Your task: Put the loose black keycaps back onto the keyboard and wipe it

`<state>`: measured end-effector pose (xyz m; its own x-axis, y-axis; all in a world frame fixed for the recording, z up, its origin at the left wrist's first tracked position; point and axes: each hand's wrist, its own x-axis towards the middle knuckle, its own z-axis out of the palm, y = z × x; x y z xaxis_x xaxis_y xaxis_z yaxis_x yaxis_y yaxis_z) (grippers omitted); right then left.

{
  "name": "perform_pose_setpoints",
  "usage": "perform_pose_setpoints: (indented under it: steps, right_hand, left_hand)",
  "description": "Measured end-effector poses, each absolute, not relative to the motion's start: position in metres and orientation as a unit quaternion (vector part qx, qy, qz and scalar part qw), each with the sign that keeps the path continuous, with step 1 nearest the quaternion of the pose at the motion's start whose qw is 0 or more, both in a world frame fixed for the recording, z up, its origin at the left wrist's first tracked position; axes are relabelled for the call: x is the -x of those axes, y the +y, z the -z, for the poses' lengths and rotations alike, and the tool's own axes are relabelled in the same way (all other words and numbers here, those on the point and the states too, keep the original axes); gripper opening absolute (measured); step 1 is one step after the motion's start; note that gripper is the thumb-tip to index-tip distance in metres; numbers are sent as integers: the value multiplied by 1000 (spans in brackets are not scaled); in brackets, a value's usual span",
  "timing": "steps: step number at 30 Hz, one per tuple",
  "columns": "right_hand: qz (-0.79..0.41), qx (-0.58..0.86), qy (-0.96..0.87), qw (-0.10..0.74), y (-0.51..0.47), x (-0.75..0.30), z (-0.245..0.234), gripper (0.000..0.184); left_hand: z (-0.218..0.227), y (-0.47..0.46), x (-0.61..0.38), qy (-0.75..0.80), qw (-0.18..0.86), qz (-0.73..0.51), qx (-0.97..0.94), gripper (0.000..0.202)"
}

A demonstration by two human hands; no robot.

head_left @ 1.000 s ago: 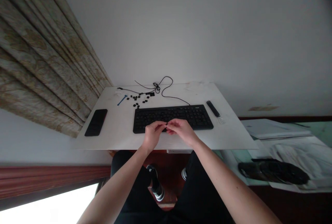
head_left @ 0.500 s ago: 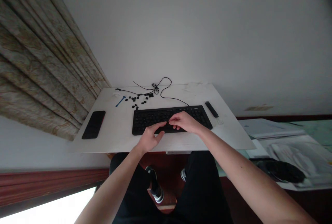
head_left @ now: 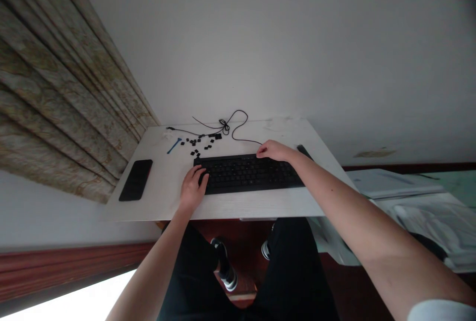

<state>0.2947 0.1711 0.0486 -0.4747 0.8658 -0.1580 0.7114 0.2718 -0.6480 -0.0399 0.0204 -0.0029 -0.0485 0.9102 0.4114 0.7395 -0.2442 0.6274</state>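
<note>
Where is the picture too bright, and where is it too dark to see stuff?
In the head view, the bright patch at bottom left is washed out to plain white; in the same view, the top-right corner fades dark, and the black keyboard is too dim and soft to read its letters.

black keyboard (head_left: pixel 241 173), white tabletop (head_left: pixel 163 187), blue tool (head_left: pixel 173 146), brown-patterned curtain (head_left: pixel 70 88)

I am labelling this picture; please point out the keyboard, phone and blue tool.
Keyboard (head_left: pixel 241 173), head view: middle of the keys.
Phone (head_left: pixel 136 180), head view: middle of its dark face.
Blue tool (head_left: pixel 173 146), head view: middle of its shaft.
</note>
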Motion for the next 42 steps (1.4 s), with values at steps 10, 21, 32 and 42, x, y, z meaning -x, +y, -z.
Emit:
perform_pose_setpoints:
  steps: [10, 21, 32, 42]
  right_hand:
    - [-362, 537, -762, 15, 192, -288, -51, 21]
    - [-379, 526, -759, -64, 213, -282, -52, 28]
    - [-359, 539, -760, -51, 207, -280, -52, 24]
    - [-291, 581, -739, 176, 169, -294, -54, 22]
  left_hand:
    - [5, 21, 41, 608, 89, -379, -692, 27]
    - [7, 22, 39, 600, 89, -378, -699, 24]
    - [5, 25, 33, 601, 115, -395, -685, 22]
    - [-19, 63, 53, 677, 109, -375, -623, 25]
